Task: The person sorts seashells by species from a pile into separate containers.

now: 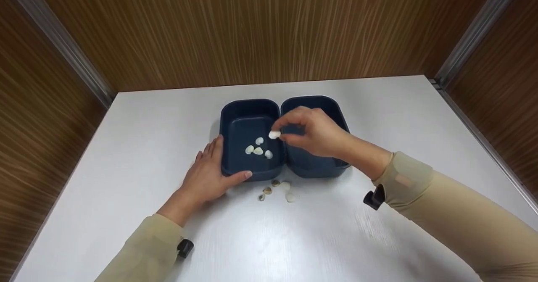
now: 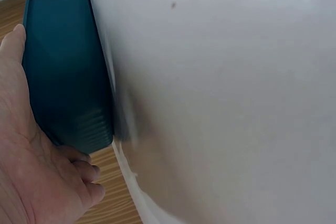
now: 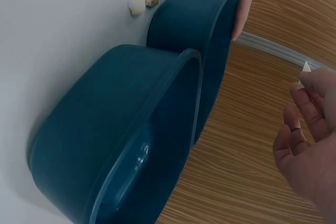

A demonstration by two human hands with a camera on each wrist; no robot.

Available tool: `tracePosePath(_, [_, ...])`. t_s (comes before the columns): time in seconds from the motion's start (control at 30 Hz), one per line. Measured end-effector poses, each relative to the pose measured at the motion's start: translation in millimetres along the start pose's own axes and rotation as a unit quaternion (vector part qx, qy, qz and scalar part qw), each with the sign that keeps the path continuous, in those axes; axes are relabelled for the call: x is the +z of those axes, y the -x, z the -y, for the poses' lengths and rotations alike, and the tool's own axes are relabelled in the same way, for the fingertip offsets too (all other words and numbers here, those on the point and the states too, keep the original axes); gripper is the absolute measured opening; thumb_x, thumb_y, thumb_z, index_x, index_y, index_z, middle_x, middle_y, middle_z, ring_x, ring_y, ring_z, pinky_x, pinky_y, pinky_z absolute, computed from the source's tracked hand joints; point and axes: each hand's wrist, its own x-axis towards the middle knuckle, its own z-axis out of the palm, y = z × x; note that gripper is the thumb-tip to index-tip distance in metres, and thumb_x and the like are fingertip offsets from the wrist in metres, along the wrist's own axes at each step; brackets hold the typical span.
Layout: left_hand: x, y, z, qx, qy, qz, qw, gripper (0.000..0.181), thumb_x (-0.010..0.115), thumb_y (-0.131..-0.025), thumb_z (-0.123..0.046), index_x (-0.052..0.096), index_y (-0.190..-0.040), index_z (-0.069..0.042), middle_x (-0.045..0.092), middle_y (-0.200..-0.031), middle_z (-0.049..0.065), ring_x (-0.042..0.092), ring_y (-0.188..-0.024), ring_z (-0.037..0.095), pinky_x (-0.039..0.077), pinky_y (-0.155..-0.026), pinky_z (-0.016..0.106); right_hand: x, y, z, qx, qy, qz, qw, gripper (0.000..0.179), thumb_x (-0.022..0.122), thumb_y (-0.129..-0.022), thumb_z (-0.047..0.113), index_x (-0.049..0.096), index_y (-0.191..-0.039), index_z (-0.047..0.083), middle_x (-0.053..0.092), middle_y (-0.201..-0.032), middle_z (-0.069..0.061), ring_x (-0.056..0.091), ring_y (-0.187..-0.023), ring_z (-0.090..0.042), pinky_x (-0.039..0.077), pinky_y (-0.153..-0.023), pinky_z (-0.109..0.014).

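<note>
My right hand [image 1: 321, 135] pinches a white seashell [image 1: 274, 135] between thumb and fingertips, above the side where two dark blue boxes meet. Under it, several white shells [image 1: 258, 151] lie on the floor of the left box [image 1: 248, 126]. My left hand [image 1: 206, 177] rests against that box's near left corner, fingers stretched along its side and thumb on the front rim. The right wrist view shows the pinched shell [image 3: 304, 76] edge-on, held over the boxes. My right forearm partly covers the right box [image 1: 317, 170]; no shell shows in its visible part.
In front of the boxes, small brown shells [image 1: 267, 190] and pale shells [image 1: 290, 197] lie loose on the white table [image 1: 294, 240]. A wood-grain panel [image 1: 269, 34] stands behind the table, with more panels at both sides.
</note>
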Motion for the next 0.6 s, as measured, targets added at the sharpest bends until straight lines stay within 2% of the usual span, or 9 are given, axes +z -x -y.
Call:
tracePosePath(0.37, [0.0,-1.6,-0.5,0.004,0.0,0.002,1.0,0.134,0.059,-0.085,-0.088,0.003,-0.169,-0.001,0.014,-0.174,0.024,0.015,-0.161,0.04,0.009,-0.13,0.056,8.0,-19.1,-16.1,0.061,0.013,0.008,0.998,0.022,0.076,-0.098,0.007,0.08,-0.119,0.011,0.077,-0.116,-0.003,0.067,-0.108,-0.023,0.053,-0.09,-0.042])
tracePosePath(0.6, [0.3,-2.7,-1.0,0.004,-0.003,0.006,1.0,0.135,0.057,-0.084,-0.09,0.002,-0.17,-0.001,0.013,-0.175,0.024,0.014,-0.161,0.04,0.009,-0.13,0.056,18.9,-25.6,-26.5,0.102,0.008,0.015,0.9946,0.023,0.076,-0.097,0.005,0.08,-0.12,0.01,0.077,-0.118,-0.004,0.066,-0.112,-0.026,0.053,-0.097,-0.046])
